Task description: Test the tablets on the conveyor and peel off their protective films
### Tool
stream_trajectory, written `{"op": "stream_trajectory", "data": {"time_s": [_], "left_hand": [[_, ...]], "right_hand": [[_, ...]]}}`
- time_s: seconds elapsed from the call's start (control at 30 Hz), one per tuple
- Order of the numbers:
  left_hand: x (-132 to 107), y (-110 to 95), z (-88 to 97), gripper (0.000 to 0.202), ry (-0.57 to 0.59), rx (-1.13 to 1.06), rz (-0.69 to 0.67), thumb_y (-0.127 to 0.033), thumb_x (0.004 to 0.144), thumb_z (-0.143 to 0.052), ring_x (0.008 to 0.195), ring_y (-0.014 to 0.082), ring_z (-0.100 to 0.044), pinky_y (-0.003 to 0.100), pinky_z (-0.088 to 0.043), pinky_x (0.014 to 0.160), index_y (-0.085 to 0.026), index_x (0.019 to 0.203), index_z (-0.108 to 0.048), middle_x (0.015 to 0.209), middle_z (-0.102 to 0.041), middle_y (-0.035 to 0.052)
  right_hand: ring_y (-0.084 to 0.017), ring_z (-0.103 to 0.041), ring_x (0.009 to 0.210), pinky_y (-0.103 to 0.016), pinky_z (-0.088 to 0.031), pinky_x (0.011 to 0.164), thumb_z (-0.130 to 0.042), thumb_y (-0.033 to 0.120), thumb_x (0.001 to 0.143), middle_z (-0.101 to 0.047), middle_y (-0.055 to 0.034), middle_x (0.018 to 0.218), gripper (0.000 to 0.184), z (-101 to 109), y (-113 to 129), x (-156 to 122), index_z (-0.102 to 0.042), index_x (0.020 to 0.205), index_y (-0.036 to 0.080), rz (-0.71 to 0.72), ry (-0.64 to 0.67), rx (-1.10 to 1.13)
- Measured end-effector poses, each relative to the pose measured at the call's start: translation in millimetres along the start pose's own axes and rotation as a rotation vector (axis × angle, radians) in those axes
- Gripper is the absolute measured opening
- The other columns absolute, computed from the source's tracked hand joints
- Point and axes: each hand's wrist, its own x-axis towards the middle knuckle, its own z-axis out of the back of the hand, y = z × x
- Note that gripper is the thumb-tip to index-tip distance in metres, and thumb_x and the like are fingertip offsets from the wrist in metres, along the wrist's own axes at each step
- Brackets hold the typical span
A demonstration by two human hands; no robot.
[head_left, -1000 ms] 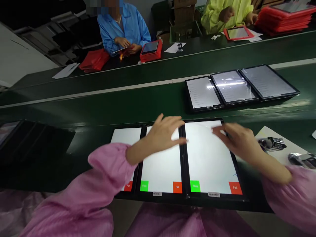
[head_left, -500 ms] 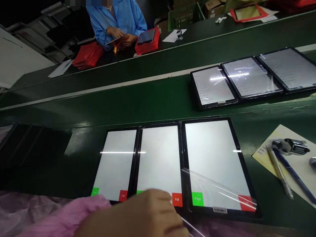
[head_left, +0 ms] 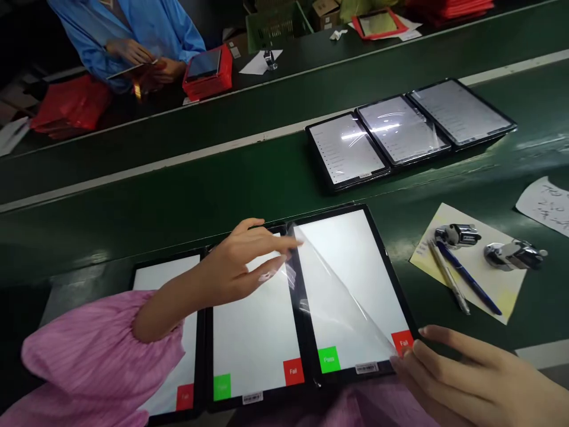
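Three tablets lie side by side with white screens and green and red corner boxes. A clear protective film point(head_left: 331, 296) lies partly lifted over the right-hand tablet point(head_left: 351, 249), its edge running diagonally across the screen. My left hand point(head_left: 249, 258) reaches over the middle tablet point(head_left: 255, 344), fingers stretched out, index fingertip at the film near the right tablet's upper left corner. At that tablet's lower right corner, my right hand point(head_left: 462, 373) pinches the film's corner between thumb and fingers. My left forearm partly covers the left tablet point(head_left: 166, 273).
Behind, three more lit tablets point(head_left: 373, 145) form a row. To the right, two metal stamp-like objects point(head_left: 515, 255) and two pens point(head_left: 471, 279) rest on yellowish paper point(head_left: 502, 296). Across the bench, a person in blue point(head_left: 128, 35) handles a flat item beside red pouches point(head_left: 73, 107).
My left hand has moved up and away from the tablets' lower edge to the film. My right hand has come into view, holding the film's corner. The camera view has shifted right.
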Motion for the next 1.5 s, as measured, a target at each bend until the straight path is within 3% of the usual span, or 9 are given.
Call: {"op": "stream_trajectory", "data": {"time_s": [0.13,0.33,0.47,0.63,1.0,1.17,1.3,1.37,1.5], "left_hand": [[8,-1,-13.3,0.049,0.017,0.145,-0.025,-0.034,0.114,-0.036,0.112,0.0193,-0.075,0.051,-0.042,0.125,-0.021,0.161,-0.035,0.151,-0.065,0.0114],[-30,-44,-19.8,0.017,-0.427,0.268,-0.001,-0.037,0.109,-0.055,0.089,0.0177,-0.071,0.036,-0.056,0.103,-0.02,0.11,-0.056,0.094,-0.07,0.0018],[-79,-91,-63.1,0.037,-0.226,0.24,-0.02,-0.051,0.109,-0.051,0.073,0.0133,-0.06,0.042,-0.035,0.125,-0.022,0.088,-0.057,0.08,-0.061,-0.0047],[-114,-104,-104.3,0.025,-0.263,0.454,-0.003,-0.01,0.102,-0.056,0.078,0.0118,-0.059,0.046,-0.016,0.136,-0.019,0.079,-0.058,0.082,-0.064,-0.0032],[-112,-111,-102.0,0.036,-0.296,0.468,0.202,-0.035,0.111,-0.043,0.08,0.0178,-0.059,0.047,-0.023,0.132,-0.021,0.081,-0.059,0.082,-0.063,0.0003],[-84,-75,-59.8,0.041,-0.04,0.304,0.194,-0.061,0.095,-0.069,0.08,0.0205,-0.063,0.058,-0.046,0.116,-0.022,0.084,-0.062,0.084,-0.066,0.0006],[-24,-15,-16.2,0.031,-0.142,0.333,0.455,-0.048,0.101,-0.062,0.119,0.0313,-0.065,0.069,-0.028,0.126,-0.021,0.111,-0.074,0.119,-0.073,0.0097],[6,7,-5.2,0.033,-0.065,0.248,0.56,-0.042,0.101,-0.06,0.131,0.0352,-0.06,0.073,-0.025,0.125,-0.023,0.123,-0.074,0.134,-0.071,0.0106],[37,22,-0.4,0.018,-0.043,0.091,0.553,-0.034,0.095,-0.068,0.127,0.0347,-0.065,0.072,-0.025,0.126,-0.025,0.1,-0.082,0.126,-0.077,0.0072]], "right_hand": [[-0.013,-0.049,0.065,-0.035,-0.044,0.066,-0.037,0.01,0.112,-0.057,0.0007,0.069,0.042,-13,-30,37,-0.073,0.092,0.015,-0.056,-0.121,0.129],[-0.013,-0.05,0.069,-0.028,-0.041,0.058,-0.076,0.026,0.098,-0.055,-0.0019,0.082,0.009,-34,-143,99,-0.078,0.093,0.02,-0.256,-0.397,0.374],[-0.014,-0.049,0.068,-0.032,-0.043,0.064,-0.083,0.03,0.088,-0.058,-0.0018,0.081,0.007,-30,-191,119,-0.08,0.089,0.023,-0.499,-0.564,0.445],[-0.015,-0.053,0.071,-0.035,-0.047,0.068,-0.081,0.029,0.087,-0.064,-0.0029,0.084,0.007,-24,-199,125,-0.078,0.085,0.023,-0.54,-0.656,0.505],[-0.014,-0.056,0.07,-0.031,-0.039,0.059,-0.084,0.03,0.084,-0.067,-0.0027,0.084,0.013,-15,-178,105,-0.075,0.083,0.021,-0.599,-0.668,0.595],[-0.013,-0.057,0.069,-0.03,-0.039,0.058,-0.087,0.027,0.081,-0.071,-0.0036,0.085,0.014,-10,-168,105,-0.074,0.081,0.021,-0.568,-0.695,0.602],[-0.013,-0.058,0.066,-0.03,-0.038,0.055,-0.092,0.028,0.076,-0.072,-0.0033,0.083,0.018,-11,-165,106,-0.076,0.079,0.022,-0.55,-0.706,0.567],[-0.013,-0.058,0.066,-0.03,-0.038,0.054,-0.093,0.031,0.076,-0.072,-0.0029,0.083,0.019,-13,-162,103,-0.077,0.08,0.023,-0.557,-0.701,0.56],[-0.014,-0.063,0.072,-0.03,-0.042,0.058,-0.093,0.037,0.078,-0.073,-0.002,0.086,0.022,-14,-148,91,-0.077,0.082,0.024,-0.565,-0.692,0.541]]}}
